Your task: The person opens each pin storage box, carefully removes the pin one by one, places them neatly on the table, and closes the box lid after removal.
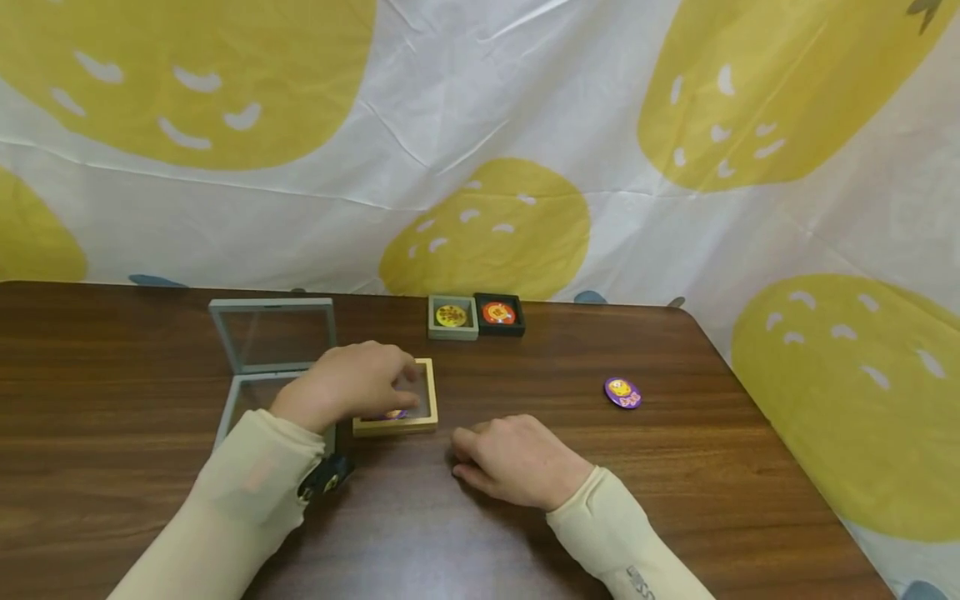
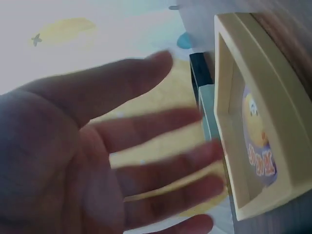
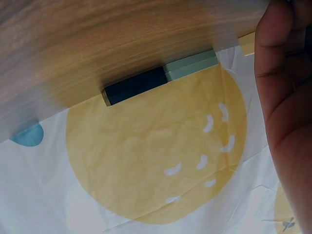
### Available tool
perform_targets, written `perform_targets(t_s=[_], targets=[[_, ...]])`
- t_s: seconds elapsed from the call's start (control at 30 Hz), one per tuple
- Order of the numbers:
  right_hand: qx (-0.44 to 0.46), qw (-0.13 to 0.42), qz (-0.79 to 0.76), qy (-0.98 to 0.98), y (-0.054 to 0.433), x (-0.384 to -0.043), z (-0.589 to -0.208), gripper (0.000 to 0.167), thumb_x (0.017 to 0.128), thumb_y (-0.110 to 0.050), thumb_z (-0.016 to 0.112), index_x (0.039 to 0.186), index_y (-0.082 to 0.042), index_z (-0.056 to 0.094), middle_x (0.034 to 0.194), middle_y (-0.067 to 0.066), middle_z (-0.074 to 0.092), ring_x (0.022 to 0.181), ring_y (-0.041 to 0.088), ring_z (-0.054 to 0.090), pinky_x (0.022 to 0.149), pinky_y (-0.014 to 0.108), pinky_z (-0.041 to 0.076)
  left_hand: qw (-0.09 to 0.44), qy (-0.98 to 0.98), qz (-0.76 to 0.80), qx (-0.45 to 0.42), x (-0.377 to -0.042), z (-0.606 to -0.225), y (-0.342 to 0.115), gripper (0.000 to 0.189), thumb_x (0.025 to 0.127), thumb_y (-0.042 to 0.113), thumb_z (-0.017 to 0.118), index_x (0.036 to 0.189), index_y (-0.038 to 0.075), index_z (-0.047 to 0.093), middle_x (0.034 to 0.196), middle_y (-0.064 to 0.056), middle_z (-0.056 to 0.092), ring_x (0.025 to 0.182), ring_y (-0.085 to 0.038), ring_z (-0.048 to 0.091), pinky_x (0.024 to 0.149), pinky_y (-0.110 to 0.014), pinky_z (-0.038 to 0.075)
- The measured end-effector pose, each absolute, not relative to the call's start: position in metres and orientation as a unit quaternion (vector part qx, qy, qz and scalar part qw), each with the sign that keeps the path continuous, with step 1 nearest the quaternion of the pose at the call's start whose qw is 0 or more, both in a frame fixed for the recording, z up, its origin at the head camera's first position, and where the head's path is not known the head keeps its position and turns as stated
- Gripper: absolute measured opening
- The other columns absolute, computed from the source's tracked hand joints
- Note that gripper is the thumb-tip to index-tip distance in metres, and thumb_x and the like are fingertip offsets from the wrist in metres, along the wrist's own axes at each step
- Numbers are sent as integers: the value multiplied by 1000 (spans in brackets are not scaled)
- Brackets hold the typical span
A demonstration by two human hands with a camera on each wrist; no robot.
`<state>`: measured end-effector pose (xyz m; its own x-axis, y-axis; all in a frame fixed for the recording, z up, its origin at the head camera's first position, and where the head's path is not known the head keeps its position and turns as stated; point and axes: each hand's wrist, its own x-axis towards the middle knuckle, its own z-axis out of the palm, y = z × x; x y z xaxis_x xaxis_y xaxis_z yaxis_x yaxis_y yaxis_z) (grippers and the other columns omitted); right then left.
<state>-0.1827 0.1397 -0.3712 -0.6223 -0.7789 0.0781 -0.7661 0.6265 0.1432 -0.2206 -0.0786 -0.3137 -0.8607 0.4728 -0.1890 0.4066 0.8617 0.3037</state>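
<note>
4 frames point(image 1: 397, 428) and 4 badges point(image 1: 623, 393) show, left hand point(image 1: 356, 382) spread, right hand point(image 1: 520, 460) loosely curled.

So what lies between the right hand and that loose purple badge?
In the head view, only bare table lies between the right hand and the loose purple badge.

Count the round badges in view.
4: yellow badge in green frame; red badge in black frame; purple badge in gold frame; loose purple badge on the table. Some may be hidden.
</note>
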Motion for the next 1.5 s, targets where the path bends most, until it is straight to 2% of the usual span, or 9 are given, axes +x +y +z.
perform_targets(t_s=[0.1, 0.27, 0.37, 0.57, 0.8, 1.03, 1.13, 1.3, 1.5], targets=[[430, 66, -48, -899, 139, -183, -371, 20, 88, -36, 62, 77, -22, 53, 67, -13, 59, 56, 4, 58, 51, 27, 44, 96, 970, 114, 190, -218, -314, -74, 38, 89, 44, 60, 107, 11, 67, 112, -9, 68, 99, -30, 65, 74, -48, 52], [428, 67, -48, -900, 139, -183, -371, 21, 88, -36, 63, 77, -22, 53, 67, -13, 60, 55, 4, 56, 50, 27, 44, 76, 985, 83, 130, -216, -320, -65, 45, 89, 54, 55, 83, 10, 66, 95, -14, 69, 83, -34, 66, 60, -43, 51], [428, 70, -50, -900, 140, -183, -371, 20, 88, -36, 63, 78, -22, 54, 67, -12, 60, 56, 5, 58, 50, 28, 45, 71, 989, 63, 116, -216, -325, -61, 50, 88, 56, 56, 90, 8, 69, 95, -16, 69, 83, -35, 65, 61, -44, 52], [430, 75, -52, -898, 138, -182, -373, 19, 88, -36, 62, 79, -22, 54, 68, -12, 61, 58, 7, 61, 51, 29, 46, 96, 987, 30, 127, -213, -330, -58, 60, 82, 61, 61, 103, 5, 69, 111, -21, 65, 101, -40, 59, 76, -52, 50], [425, 68, -58, -901, 137, -182, -372, 19, 89, -37, 62, 80, -22, 55, 69, -12, 62, 57, 6, 60, 51, 29, 46, 84, 991, 25, 103, -211, -334, -53, 100, 84, 65, 53, 138, -16, 32, 129, -33, 52, 115, -45, 53, 89, -53, 48], [422, 68, -59, -902, 137, -182, -373, 19, 89, -37, 62, 79, -22, 55, 70, -12, 62, 58, 7, 61, 51, 29, 46, 95, 987, 19, 126, -211, -336, -51, 86, 83, 62, 57, 145, 6, 37, 132, -29, 48, 118, -44, 47, 82, -52, 49], [424, 71, -59, -901, 137, -182, -373, 20, 88, -36, 62, 78, -22, 55, 69, -12, 62, 56, 6, 59, 50, 28, 45, 94, 985, 22, 140, -210, -337, -50, 80, 84, 62, 56, 141, 7, 43, 130, -29, 49, 117, -45, 48, 83, -52, 50], [425, 70, -60, -901, 137, -182, -374, 19, 88, -36, 63, 78, -22, 56, 68, -13, 61, 55, 6, 58, 50, 27, 45, 83, 986, 35, 142, -210, -340, -48, 89, 84, 65, 55, 141, -1, 38, 132, -31, 46, 118, -46, 46, 85, -50, 50], [424, 74, -60, -901, 137, -182, -374, 19, 88, -37, 63, 78, -22, 55, 69, -13, 61, 56, 5, 58, 50, 27, 45, 105, 980, 32, 168, -209, -338, -49, 87, 82, 61, 61, 148, 12, 32, 135, -30, 42, 122, -44, 43, 82, -49, 51]])
